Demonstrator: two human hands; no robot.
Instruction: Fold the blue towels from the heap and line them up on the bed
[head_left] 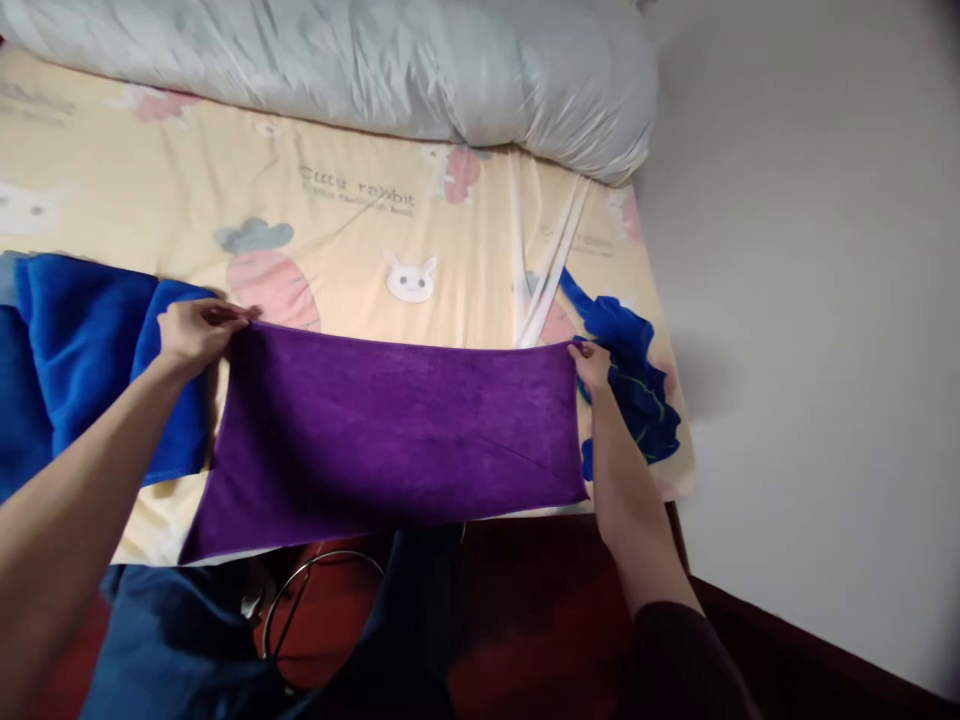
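Note:
A purple cloth [420,430] is stretched wide between my two hands, over the near edge of the bed. My left hand [201,332] pinches its upper left corner, and my right hand [591,364] pinches the upper right corner. The cloth's lower edge hangs near the bed's front edge, its lower left corner flaring outward. Folded blue fabric [97,350] lies beside my left hand. Behind my right hand and forearm is a crumpled dark blue cloth [637,390], partly covered by them.
The bed's yellow sheet [345,250] has rabbit and carrot prints. A rolled grey quilt [375,70] lies along the far side. White straps [553,262] rest on the sheet. A pale wall [810,300] stands at the right. Below, a metal ring [268,620] shows near my legs.

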